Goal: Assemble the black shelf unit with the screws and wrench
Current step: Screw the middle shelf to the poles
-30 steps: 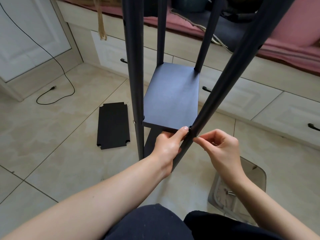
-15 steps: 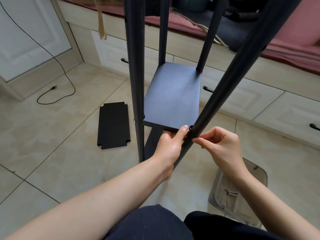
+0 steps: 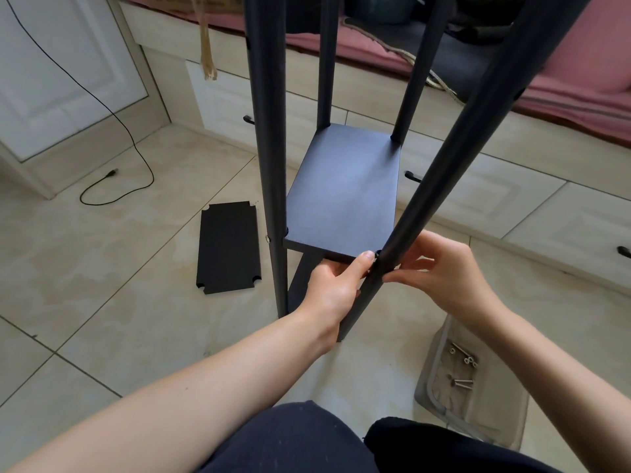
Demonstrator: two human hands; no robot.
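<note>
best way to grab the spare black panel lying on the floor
Take the spare panel by one long edge, coming from its left side, where the floor is open. It lies flat, so fingers must slip under the thin edge; the post stands close on its right.

The tops of the shelf unit's poles [image 3: 269,131] run off the upper edge; the right hand [image 3: 440,271] pinches something at the near pole, too small to make out, and its fingertips hide behind it

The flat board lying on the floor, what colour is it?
Black. The board with notched corners shows plainly in the head view, lying flat on the beige tiles.
</note>
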